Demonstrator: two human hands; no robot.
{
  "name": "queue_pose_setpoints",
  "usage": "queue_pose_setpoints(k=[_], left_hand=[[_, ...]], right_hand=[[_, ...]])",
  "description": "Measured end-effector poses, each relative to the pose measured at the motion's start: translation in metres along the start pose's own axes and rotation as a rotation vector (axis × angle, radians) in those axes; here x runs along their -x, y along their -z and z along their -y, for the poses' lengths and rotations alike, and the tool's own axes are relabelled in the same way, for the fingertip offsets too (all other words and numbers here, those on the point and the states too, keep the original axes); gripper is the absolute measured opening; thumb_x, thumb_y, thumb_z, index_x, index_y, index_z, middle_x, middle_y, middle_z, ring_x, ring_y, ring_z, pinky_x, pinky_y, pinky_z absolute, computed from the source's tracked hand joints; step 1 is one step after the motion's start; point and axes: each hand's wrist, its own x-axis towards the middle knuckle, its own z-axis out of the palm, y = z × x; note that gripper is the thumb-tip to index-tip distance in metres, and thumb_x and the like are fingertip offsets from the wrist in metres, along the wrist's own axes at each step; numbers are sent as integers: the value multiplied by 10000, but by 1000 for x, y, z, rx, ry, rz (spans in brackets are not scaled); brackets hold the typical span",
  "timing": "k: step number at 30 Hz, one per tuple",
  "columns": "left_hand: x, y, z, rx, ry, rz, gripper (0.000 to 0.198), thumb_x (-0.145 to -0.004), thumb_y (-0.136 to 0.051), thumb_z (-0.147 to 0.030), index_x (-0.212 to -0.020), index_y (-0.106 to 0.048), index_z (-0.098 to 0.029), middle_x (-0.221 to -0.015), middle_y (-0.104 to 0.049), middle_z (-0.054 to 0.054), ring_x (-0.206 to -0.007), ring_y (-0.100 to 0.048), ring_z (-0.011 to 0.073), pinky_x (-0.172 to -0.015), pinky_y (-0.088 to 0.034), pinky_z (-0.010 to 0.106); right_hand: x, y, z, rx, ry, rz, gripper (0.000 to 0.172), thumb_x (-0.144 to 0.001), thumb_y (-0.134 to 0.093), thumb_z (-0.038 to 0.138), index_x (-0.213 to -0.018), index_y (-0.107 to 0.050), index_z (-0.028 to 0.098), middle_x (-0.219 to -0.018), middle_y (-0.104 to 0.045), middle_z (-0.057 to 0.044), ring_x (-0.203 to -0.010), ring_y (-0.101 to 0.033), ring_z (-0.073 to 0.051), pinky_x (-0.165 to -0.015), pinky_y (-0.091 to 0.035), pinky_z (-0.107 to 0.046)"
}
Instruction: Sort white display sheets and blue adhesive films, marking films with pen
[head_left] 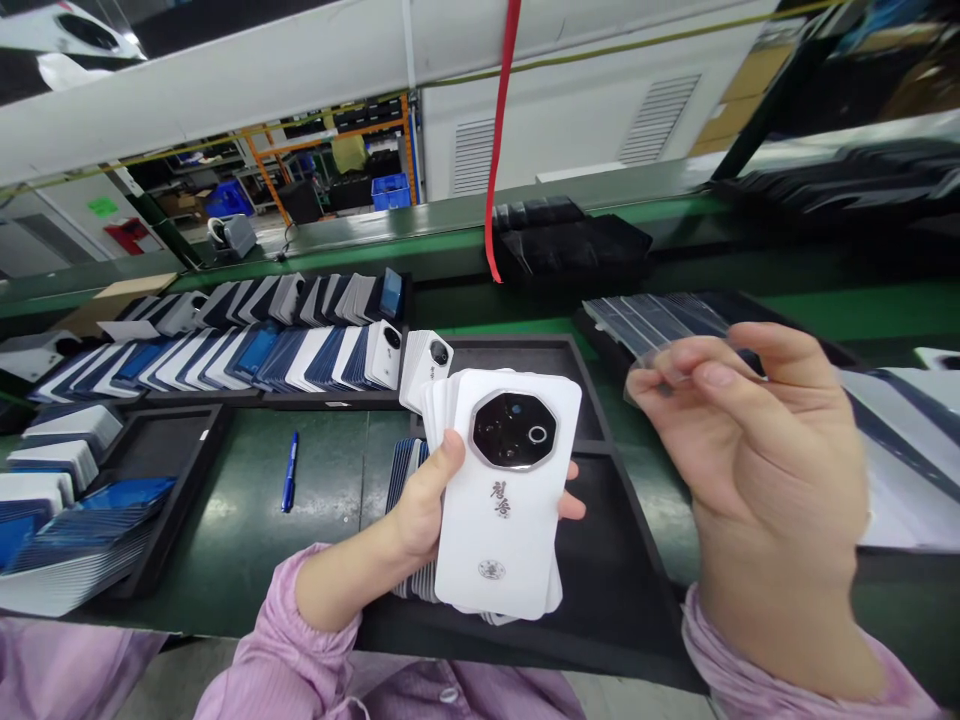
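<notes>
My left hand [424, 510] grips a fanned stack of white phone back panels [517, 530], thumb on the near edge and fingers behind. The top panel carries a dark octagonal camera area, dark lettering and a round mark. To the right, my right hand [772, 450] is raised with its fingertips pinched on a thin piece of clear film [654, 366], only partly visible. Below the stack lies a black tray [607, 570], with a row of thin panels [405, 475] partly hidden behind my left hand. More white panels [424, 368] lean just beyond the stack.
Long rows of white and blue panels [322, 355] fill trays at the back left. Another tray [199, 490] with panels stands at the left. A blue pen [289, 472] lies on the green bench [255, 540]. A red strap [501, 140] hangs ahead; black bags [570, 240] lie behind.
</notes>
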Motion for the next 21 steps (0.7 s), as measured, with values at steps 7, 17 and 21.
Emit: queue_pose_setpoints(k=[7, 17, 21], left_hand=[[-1, 2, 0, 9, 14, 1, 739, -757, -722, -692, -1196, -712, -98, -1089, -762, 162, -916, -716, 262, -783, -527, 303], [3, 0, 1, -17, 32, -26, 779, -785, -653, -731, -1191, -697, -67, -1046, -757, 195, -904, -717, 290, -771, -512, 317], [3, -2, 0, -13, 40, -40, 789, -734, -706, -734, -1162, -720, -71, -1028, -764, 181, -882, -714, 274, -744, -512, 292]], right_hand=[[-1, 2, -2, 33, 2, 34, 283, -628, -860, 152, -847, -796, 320, -727, -721, 34, -652, -637, -97, -653, -601, -236], [-2, 4, 1, 27, 9, 84, 307, -632, -897, 190, -895, -772, 286, -704, -689, 25, -647, -616, -117, -624, -586, -254], [-2, 3, 1, 3, -5, 70, 292, -603, -921, 191, -822, -742, 261, -692, -688, 23, -629, -610, -114, -616, -583, -248]])
